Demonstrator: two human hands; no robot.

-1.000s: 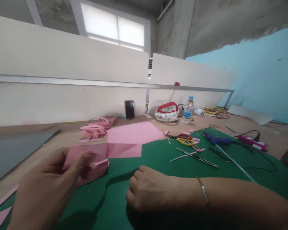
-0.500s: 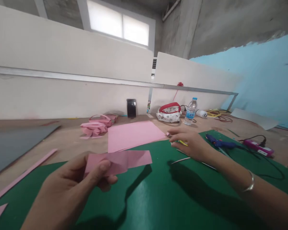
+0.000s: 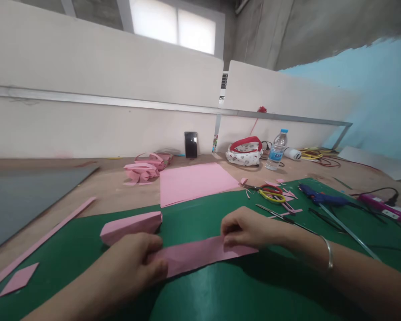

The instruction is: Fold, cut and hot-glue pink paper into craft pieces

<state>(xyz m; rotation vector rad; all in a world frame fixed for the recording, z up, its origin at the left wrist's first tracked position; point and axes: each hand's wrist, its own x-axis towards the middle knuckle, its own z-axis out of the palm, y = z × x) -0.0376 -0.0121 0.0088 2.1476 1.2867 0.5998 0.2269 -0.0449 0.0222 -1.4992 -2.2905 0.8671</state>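
A long pink paper strip [image 3: 200,256] lies flat on the green cutting mat [image 3: 220,294]. My left hand [image 3: 133,267] is closed on the strip's left end. My right hand [image 3: 250,229], with a bangle on the wrist, pinches the strip's right part with bent fingers. Just behind the left hand sits a folded pink paper piece [image 3: 130,226] on the mat.
Pink sheets [image 3: 195,180] lie behind the mat, with folded pink pieces [image 3: 143,169] farther back. Scissors [image 3: 270,194], a blue glue gun [image 3: 321,198], thin tools and paper scraps lie at right. A phone [image 3: 190,145], pouch [image 3: 245,154] and water bottle [image 3: 276,149] stand by the wall. A pink strip [image 3: 43,243] lies left.
My right hand came back from the scissors to the strip. The strip went from being held up in my left hand to lying flat on the mat under both hands.
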